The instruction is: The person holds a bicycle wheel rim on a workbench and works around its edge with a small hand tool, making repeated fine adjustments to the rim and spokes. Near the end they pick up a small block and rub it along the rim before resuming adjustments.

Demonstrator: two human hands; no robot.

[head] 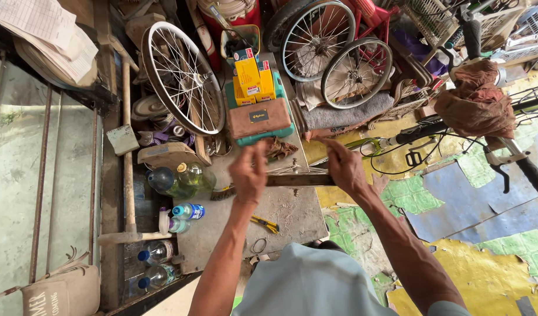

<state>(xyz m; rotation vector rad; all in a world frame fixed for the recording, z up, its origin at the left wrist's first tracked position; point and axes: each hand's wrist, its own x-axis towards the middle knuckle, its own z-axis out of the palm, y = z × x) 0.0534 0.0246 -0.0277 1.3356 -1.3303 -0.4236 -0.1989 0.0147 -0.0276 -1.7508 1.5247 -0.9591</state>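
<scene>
Grey, scuffed workbench top (292, 213) carries a yellow-handled pliers (264, 223) at its near edge; above it the left hand (248, 174) and right hand (344, 167) are each closed around one end of a dark flat metal bar (298, 180). Bar's long axis runs left to right, roughly level. Farther off stands a teal tool case (258, 120); a loosened grip could likely drop the bar onto the bench.

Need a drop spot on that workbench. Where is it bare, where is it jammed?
Bare: the grey benchtop between the dark flat bar under both hands and the yellow-handled pliers, out to its right edge. Crowded: the far end, with the teal case and yellow boxes, and the left edge, lined with plastic bottles.
</scene>
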